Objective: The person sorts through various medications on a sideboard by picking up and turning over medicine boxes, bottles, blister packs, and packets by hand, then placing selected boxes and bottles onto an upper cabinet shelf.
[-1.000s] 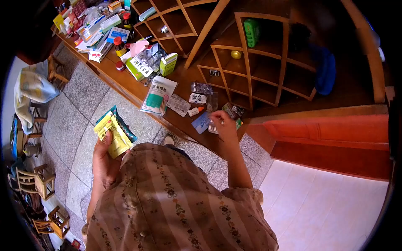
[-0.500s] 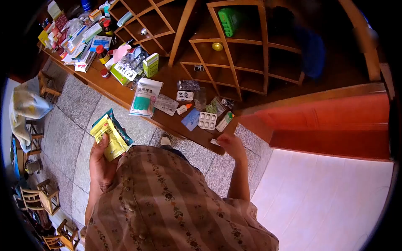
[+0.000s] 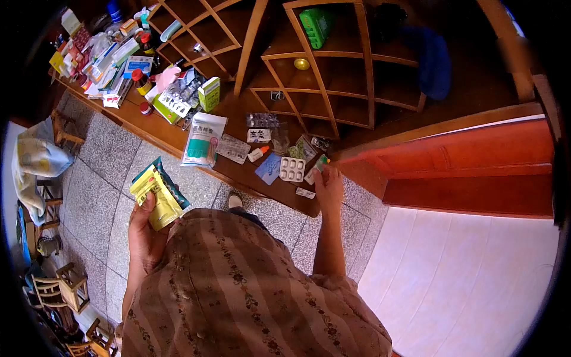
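Observation:
My left hand [image 3: 144,232] is held low at my side and grips a bunch of flat packets [image 3: 156,193], a yellow one on top of teal ones. My right hand [image 3: 329,185] reaches onto the near end of the wooden counter [image 3: 178,138], its fingertips at a small green-and-white box [image 3: 317,169]. A white blister pack [image 3: 292,169] and a blue card [image 3: 269,168] lie just left of that hand. A small white strip [image 3: 306,193] lies at the counter's edge beside my wrist.
Many medicine boxes, bottles and blister packs crowd the counter's far left [image 3: 119,53]. A white-and-teal pouch [image 3: 203,139] lies mid-counter. Wooden cubby shelves [image 3: 333,65] stand behind, holding a green box [image 3: 316,25]. Small wooden chairs [image 3: 62,285] stand on the floor at left.
My right hand let go of the blister pack, drew back to the counter's edge with a small white strip, and now reaches forward to the green-and-white box. The left hand stays put.

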Demonstrator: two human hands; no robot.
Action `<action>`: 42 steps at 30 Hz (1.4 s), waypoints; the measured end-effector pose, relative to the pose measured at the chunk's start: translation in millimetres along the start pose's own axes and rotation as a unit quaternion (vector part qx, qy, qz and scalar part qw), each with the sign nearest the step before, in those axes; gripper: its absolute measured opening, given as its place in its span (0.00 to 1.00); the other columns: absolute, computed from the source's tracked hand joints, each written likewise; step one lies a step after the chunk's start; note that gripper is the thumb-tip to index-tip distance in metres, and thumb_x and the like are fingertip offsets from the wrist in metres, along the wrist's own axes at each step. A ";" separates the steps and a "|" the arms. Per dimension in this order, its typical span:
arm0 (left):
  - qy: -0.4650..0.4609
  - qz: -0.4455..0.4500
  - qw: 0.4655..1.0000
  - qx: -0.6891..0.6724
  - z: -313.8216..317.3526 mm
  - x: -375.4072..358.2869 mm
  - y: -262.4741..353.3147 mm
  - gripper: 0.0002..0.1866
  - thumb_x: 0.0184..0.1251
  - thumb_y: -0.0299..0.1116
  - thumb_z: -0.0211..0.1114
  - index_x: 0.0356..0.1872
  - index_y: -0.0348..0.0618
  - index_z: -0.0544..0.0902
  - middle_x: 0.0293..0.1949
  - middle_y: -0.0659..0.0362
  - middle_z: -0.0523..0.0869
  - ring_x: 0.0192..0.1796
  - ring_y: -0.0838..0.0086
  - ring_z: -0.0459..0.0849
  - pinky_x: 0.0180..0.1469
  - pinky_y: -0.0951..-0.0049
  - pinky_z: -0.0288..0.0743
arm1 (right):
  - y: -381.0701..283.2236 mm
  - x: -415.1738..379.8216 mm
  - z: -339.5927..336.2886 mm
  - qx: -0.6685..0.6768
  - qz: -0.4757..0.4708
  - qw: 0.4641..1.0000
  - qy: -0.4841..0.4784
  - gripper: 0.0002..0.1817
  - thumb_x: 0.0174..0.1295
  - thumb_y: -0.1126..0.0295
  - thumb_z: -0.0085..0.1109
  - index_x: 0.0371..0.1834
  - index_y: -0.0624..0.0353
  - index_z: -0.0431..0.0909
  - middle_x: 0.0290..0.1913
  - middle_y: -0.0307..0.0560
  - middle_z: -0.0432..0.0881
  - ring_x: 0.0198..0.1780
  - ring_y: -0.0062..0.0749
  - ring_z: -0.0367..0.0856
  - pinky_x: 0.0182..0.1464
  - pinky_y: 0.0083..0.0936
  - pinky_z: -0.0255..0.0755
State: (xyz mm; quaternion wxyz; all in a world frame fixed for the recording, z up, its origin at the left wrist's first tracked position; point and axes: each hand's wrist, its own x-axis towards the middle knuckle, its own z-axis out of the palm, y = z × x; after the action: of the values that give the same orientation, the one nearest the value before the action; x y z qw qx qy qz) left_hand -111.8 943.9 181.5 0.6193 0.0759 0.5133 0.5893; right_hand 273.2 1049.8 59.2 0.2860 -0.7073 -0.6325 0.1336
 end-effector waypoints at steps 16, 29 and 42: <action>-0.007 0.008 0.999 -0.039 -9.6 -0.6 0.4 0.25 0.64 0.45 0.61 0.58 0.43 0.70 0.49 0.56 0.81 0.48 0.73 0.81 0.48 0.72 0.76 | -7.6 17.3 24.2 -0.073 -0.035 0.995 0.059 0.27 0.50 0.57 0.67 0.53 0.55 0.73 0.46 0.56 0.76 0.45 0.52 0.76 0.45 0.41 0.71; -0.007 0.020 0.999 -0.041 -17.5 3.7 -1.7 0.24 0.64 0.45 0.60 0.56 0.43 0.72 0.48 0.56 0.82 0.46 0.74 0.82 0.44 0.74 0.77 | -34.7 8.4 17.0 -0.180 -0.161 0.964 -0.113 0.37 0.39 0.57 0.72 0.58 0.51 0.73 0.50 0.48 0.75 0.55 0.47 0.68 0.53 0.42 0.65; -0.020 0.021 0.997 -0.066 -18.9 4.7 -1.7 0.21 0.65 0.44 0.60 0.53 0.43 0.73 0.43 0.59 0.83 0.42 0.73 0.83 0.42 0.72 0.77 | -82.2 6.7 -34.0 0.028 -0.107 0.980 -0.165 0.12 0.50 0.75 0.66 0.39 0.57 0.81 0.37 0.48 0.81 0.33 0.40 0.81 0.35 0.28 0.74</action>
State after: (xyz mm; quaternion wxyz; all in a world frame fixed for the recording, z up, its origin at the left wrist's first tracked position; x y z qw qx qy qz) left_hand -125.5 937.5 169.0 0.6205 0.0571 0.4595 0.6329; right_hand 225.8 1051.4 134.7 0.2098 -0.5956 -0.7391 0.2346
